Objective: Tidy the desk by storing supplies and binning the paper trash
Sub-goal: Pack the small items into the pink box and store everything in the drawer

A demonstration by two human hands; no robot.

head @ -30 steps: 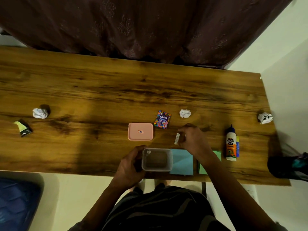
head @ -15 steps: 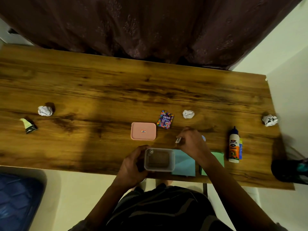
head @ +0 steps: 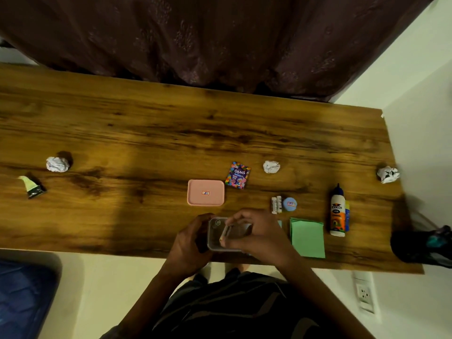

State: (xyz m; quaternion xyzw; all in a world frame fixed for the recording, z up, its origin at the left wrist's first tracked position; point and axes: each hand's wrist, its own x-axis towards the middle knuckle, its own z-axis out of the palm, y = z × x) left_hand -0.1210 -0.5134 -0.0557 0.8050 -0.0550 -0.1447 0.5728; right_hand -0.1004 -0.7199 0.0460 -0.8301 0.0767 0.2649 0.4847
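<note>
A clear plastic box (head: 215, 238) stands at the desk's near edge. My left hand (head: 189, 245) grips its left side. My right hand (head: 256, 234) hovers over the box and pinches a small stick-like item (head: 224, 233) that points down into it. The box's pink lid (head: 205, 192) lies just behind. Two small white sticks (head: 276, 205) and a round blue cap-like piece (head: 289, 204) lie to the right. A green paper pad (head: 307, 237) and a glue bottle (head: 338, 212) lie further right. Three crumpled paper balls rest on the desk: left (head: 57, 163), middle (head: 271, 166), far right (head: 388, 174).
A Gems candy packet (head: 238, 175) lies behind the lid. A small green and black tube (head: 31, 186) lies at the far left. A dark bin or bag (head: 423, 245) sits past the desk's right end. A dark curtain hangs behind the desk (head: 171, 128).
My right hand lifted a small stick from beside the blue piece and carried it left over the clear box. The white sticks and blue piece are now uncovered. The left hand stayed on the box.
</note>
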